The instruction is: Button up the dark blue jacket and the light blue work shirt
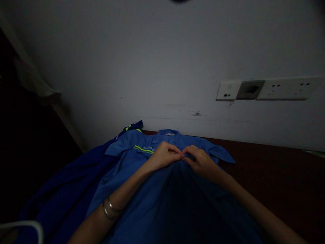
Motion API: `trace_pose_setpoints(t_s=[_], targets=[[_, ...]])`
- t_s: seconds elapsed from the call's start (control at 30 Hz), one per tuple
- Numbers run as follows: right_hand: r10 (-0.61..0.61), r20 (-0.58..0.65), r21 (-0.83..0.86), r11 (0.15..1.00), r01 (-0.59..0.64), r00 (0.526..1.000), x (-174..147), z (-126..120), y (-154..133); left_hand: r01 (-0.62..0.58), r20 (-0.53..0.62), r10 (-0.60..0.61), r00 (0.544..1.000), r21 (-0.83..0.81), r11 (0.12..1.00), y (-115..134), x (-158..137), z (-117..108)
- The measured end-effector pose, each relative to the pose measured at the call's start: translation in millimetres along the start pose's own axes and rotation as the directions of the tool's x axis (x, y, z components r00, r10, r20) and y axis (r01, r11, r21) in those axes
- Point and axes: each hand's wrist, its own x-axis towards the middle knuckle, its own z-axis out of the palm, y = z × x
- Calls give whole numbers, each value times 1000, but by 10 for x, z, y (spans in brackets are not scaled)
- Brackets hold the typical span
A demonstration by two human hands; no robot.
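Note:
A blue short-sleeved shirt (132,186) lies spread out, its collar toward the wall and a yellow-green stripe with lettering across the chest. My left hand (165,155) pinches the shirt's front at the middle of the chest. Right beside it, fingertips touching, my right hand (199,159) pinches the same spot. Cloth is lifted into folds below both hands. Whether a button is between the fingers cannot be seen. Two silver bracelets (109,207) circle my left wrist.
Darker blue clothing (73,183) with yellow-green trim lies at the left. The dark reddish table (266,169) meets a pale wall (152,67) carrying a socket panel (281,89). A white curved cord or handle (25,223) shows at the lower left.

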Motion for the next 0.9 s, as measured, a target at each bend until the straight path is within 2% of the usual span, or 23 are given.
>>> trace_pose_setpoints(t_s=[0.07,0.17,0.33,0.53,0.67,0.8,0.9], targets=[[-20,-5,-6,1000,20,1000,2,-11,11,-5,-2,5,1000,38,999,0,8,-91],[-43,0,-14,999,43,999,8,-30,22,-87,-11,89,996,111,990,-21,20,-227],[-31,-22,-4,1000,31,999,9,-57,33,-163,207,128,970,163,973,-66,27,-281],[6,-112,36,999,-2,994,29,-117,72,-144,181,115,977,162,976,-71,30,-263],[88,-217,88,994,-70,972,48,-196,115,-144,159,111,981,216,966,-79,31,-317],[213,-327,196,968,-155,921,68,-299,176,-168,114,136,984,352,921,-36,14,-312],[331,-354,318,922,-221,875,86,-364,191,-227,159,185,970,307,924,41,-27,-243]])
